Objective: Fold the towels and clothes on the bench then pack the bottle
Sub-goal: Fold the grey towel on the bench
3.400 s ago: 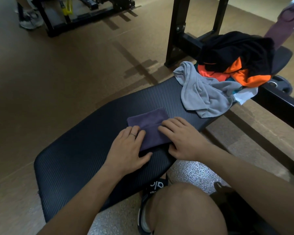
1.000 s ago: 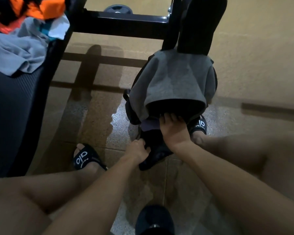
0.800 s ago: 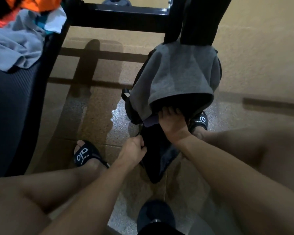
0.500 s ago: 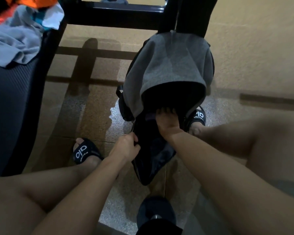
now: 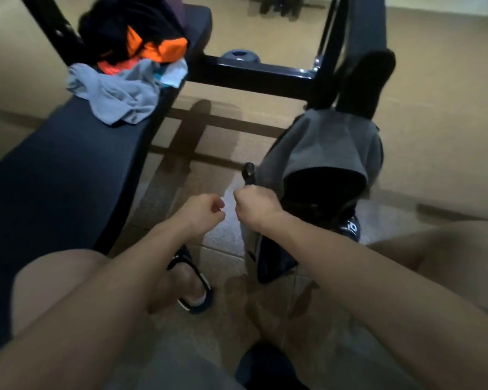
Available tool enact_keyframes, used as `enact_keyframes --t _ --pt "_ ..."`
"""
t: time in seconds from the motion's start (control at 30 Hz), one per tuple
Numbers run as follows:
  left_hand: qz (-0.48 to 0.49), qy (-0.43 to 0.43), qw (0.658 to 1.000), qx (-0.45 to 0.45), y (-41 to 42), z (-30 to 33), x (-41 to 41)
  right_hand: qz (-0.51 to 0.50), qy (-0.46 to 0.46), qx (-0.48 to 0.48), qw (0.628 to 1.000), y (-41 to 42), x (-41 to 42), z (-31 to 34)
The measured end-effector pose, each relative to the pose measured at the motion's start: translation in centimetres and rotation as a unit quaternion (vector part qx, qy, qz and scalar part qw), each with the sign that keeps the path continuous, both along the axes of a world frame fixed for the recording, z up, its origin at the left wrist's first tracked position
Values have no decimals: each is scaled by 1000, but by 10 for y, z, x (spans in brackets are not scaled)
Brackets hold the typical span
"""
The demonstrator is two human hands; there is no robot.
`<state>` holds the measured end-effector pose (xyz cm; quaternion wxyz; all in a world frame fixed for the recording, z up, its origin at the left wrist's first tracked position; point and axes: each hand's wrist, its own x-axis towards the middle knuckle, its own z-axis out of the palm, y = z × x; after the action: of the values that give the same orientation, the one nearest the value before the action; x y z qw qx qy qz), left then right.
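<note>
Head view: my right hand [image 5: 254, 205] clutches the bag's [image 5: 326, 153] left edge; my left hand [image 5: 204, 211] is clenched, empty, just beside it. Unfolded clothes [image 5: 130, 68] sit on the bench [image 5: 59, 175], left of the bag. Tugging one-handed, I risk toppling it.

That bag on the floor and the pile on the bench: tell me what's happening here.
A seated person is working at the open grey bag on the floor. The right hand grips a dark strap at the bag's edge; the left hand is curled beside it, holding nothing visible. The grey, orange and black clothes lie unfolded on the bench.
</note>
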<state>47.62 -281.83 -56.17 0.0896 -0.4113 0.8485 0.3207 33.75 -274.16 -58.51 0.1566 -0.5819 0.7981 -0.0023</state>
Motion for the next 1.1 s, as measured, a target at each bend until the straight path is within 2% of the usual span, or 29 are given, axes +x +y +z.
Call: enact_keyframes --t 0.1,0.3,0.47,0.57,0.7,0.83,1.0,1.1 --pt "22 22 999 -37 -39 31 19 35 -21 -59 997 -40 7 32" --pt "88 20 993 -76 -115 55 60 69 -136 -116 981 -132 25 58" --pt "186 48 981 -33 -165 40 80 97 -135 -110 980 -219 43 52" --pt "255 100 960 -64 -188 32 74 122 -125 -113 978 -271 49 46" --pt "284 121 949 -64 -208 24 68 83 -92 -111 986 -320 61 32" --pt "312 122 939 -81 -219 22 69 18 -155 -123 980 -333 72 21" --pt "279 112 946 -124 -217 24 76 55 -228 -147 961 -310 79 38" --pt "244 103 940 -214 -208 34 84 85 -239 -173 952 -282 80 56"
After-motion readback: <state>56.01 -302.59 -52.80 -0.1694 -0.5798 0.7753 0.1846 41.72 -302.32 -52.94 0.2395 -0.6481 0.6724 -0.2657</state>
